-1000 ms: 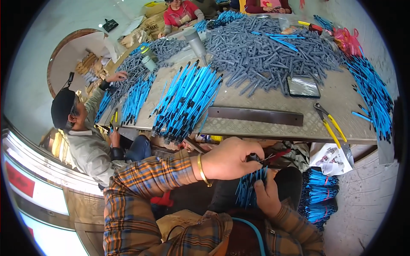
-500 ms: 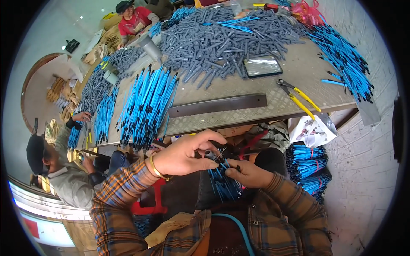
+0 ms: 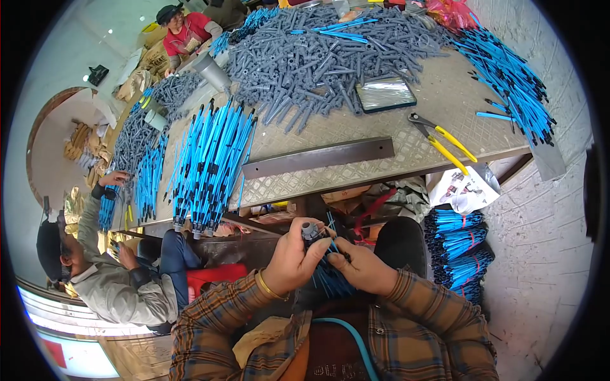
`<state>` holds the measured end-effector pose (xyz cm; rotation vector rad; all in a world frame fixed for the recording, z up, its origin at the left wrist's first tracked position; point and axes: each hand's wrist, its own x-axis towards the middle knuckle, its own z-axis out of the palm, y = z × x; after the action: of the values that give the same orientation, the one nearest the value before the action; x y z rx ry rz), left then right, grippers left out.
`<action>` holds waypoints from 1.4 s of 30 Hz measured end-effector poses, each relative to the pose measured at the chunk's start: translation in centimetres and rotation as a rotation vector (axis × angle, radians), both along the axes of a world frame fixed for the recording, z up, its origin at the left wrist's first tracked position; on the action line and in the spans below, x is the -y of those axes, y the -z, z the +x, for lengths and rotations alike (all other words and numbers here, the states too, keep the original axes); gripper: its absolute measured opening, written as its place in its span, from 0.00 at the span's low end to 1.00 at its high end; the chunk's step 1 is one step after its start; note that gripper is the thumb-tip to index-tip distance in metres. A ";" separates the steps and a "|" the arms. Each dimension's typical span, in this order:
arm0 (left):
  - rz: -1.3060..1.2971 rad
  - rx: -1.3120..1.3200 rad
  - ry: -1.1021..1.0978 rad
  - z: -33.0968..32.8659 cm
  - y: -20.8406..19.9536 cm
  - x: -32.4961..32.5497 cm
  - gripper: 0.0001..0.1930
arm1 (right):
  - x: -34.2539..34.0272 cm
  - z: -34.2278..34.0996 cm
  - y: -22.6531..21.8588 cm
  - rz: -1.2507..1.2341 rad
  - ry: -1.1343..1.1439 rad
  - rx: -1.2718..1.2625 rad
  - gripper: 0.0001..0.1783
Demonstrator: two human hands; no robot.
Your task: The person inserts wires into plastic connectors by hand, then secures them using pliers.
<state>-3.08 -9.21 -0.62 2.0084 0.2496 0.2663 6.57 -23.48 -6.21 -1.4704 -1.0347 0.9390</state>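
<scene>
My left hand (image 3: 289, 261) is closed around a grey plastic tube (image 3: 309, 230), its open round end facing up between thumb and fingers. Against it, my right hand (image 3: 363, 268) pinches thin blue rods (image 3: 333, 282) with dark ends. These rods hang downward in a loose bunch below both hands, in front of my lap. Exactly how the tube and the rods meet is hidden by my fingers. On the bench edge ahead lies a dark metal bar (image 3: 321, 157), and to its right are yellow-handled pliers (image 3: 445, 141).
Grey tubes heap over the bench (image 3: 445, 82), beside a film-wrapped flat box (image 3: 386, 95). Blue rod bundles lie at left (image 3: 213, 165) and right (image 3: 508, 82); more bundles (image 3: 459, 244) stack below. Co-workers sit at left (image 3: 121, 286) and far left (image 3: 187, 32).
My left hand has come down and closed around the grey tube; its fingers were raised and more spread before. The right hand stays on the rods. The whole view has shifted slightly.
</scene>
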 end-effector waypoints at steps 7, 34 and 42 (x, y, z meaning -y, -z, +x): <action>0.000 -0.066 0.002 1.3 -0.7 0.0 0.15 | 0.0 0.0 0.6 0.055 0.058 0.047 0.28; 0.059 -0.172 0.176 1.6 -0.8 -1.4 0.14 | 0.7 -1.9 1.4 0.236 0.336 0.495 0.33; -0.034 -0.083 0.202 1.4 -0.6 -1.2 0.14 | 0.9 -0.6 2.2 0.383 0.169 0.673 0.32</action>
<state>-1.65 -7.98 0.01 1.9952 0.1013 0.0512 5.96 -24.39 -8.39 -1.5375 -1.4445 0.0894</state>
